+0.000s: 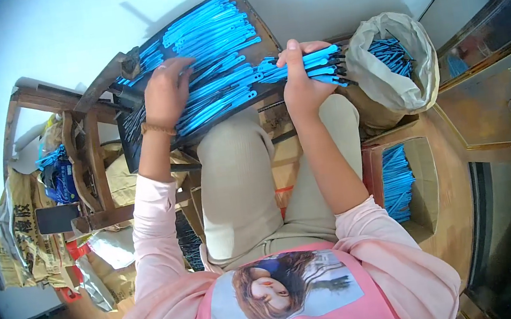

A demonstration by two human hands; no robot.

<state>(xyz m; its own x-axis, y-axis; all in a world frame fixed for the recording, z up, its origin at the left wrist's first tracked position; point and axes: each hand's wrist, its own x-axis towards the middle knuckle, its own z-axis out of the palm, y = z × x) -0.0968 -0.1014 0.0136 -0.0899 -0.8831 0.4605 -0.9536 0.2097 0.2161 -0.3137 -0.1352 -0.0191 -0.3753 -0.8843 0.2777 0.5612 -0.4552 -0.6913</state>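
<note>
My right hand (306, 78) is closed round a bunch of slim blue plastic sticks (323, 60) with dark tips, thumb pressed on top. Their dark ends point right; their blue ends reach over the tray's right part. On the dark tray (265, 35) lie rows of similar blue sticks (214, 87), some with a small hole at one end. At the tray's left side, my left hand (166, 90) is over the sticks, its fingers bent and a gap showing between thumb and fingers. No stick shows in that gap. The left fingertips are partly hidden.
To the right stands a white sack (427, 66) holding more blue sticks. Below it, an open cardboard box (426, 182) contains further sticks. A wooden frame (96, 161) rises close to my left forearm, with brown sacks (23, 235) beyond. My knees are under the tray's near edge.
</note>
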